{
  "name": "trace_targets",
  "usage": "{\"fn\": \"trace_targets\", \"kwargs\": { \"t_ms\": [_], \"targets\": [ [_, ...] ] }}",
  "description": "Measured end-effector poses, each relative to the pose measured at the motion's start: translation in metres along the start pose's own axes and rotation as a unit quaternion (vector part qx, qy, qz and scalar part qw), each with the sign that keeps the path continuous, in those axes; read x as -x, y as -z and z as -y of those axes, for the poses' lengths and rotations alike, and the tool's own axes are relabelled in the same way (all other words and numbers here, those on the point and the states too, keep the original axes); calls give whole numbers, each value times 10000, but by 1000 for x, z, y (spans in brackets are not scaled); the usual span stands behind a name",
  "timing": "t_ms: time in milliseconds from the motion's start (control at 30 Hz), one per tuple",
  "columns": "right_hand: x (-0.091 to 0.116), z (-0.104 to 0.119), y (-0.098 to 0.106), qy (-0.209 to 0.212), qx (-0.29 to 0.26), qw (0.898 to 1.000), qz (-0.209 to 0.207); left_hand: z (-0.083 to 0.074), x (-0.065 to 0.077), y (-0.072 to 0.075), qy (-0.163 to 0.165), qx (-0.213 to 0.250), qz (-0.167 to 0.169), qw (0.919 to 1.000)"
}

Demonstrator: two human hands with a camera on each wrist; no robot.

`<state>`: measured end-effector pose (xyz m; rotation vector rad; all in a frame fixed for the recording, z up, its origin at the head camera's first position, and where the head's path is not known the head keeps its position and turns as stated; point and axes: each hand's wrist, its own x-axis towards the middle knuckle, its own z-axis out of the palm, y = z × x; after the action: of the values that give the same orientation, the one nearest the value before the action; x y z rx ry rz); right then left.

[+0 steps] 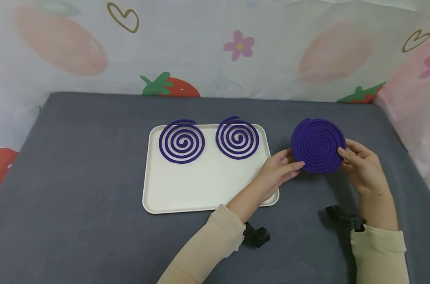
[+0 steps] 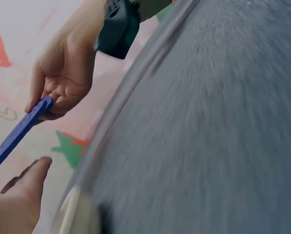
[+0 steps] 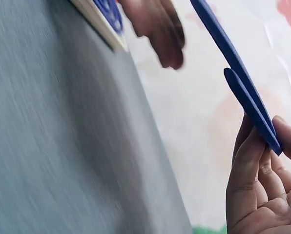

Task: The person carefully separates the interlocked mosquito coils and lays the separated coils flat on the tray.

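Head view: right hand (image 1: 365,169) pinches tight purple coil (image 1: 318,146) right of tray (image 1: 186,185), left hand (image 1: 276,173) uncurled beside it; positioning seems underway, next calling for steady support

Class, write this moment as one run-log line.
right hand: pinches tight purple coil | left hand: close beside it | two loose purple coils: on tray, overlapping far rim | tray: on grey table

Round purple disc (image 1: 318,146): solid purple, tight spiral
Two loose purple coils (image 1: 183,143): matching purple, open spirals
Rectangular cream tray (image 1: 186,185): plain off-white
Broad grey tabletop (image 1: 94,157): plain grey
White printed backdrop (image 1: 186,43): red-green strawberries (image 1: 181,87), pink flowers (image 1: 236,46), gold hearts (image 1: 124,17)
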<state>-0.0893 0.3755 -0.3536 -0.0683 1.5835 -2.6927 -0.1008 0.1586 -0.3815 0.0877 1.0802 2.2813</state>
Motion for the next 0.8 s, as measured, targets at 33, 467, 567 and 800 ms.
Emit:
{"fn": "trace_targets", "kwargs": {
  "t_ms": [33, 467, 567, 800],
  "targets": [
    [0, -2, -5, -22, 137, 9999, 81, -3, 2, 3, 49, 1, 12, 10000],
    [-1, -34, -55, -528, 1288, 9837, 1141, -36, 36, 45, 226, -566, -289, 9977],
    [-1, -41, -63, -746, 1613, 9758, 1273, -39, 46, 54, 202, -705, -240, 9970],
    [-1, -58, -82, -1178, 1911, 9594, 1706, -49, 74, 71, 282, -987, -170, 9946]
  ]
}}
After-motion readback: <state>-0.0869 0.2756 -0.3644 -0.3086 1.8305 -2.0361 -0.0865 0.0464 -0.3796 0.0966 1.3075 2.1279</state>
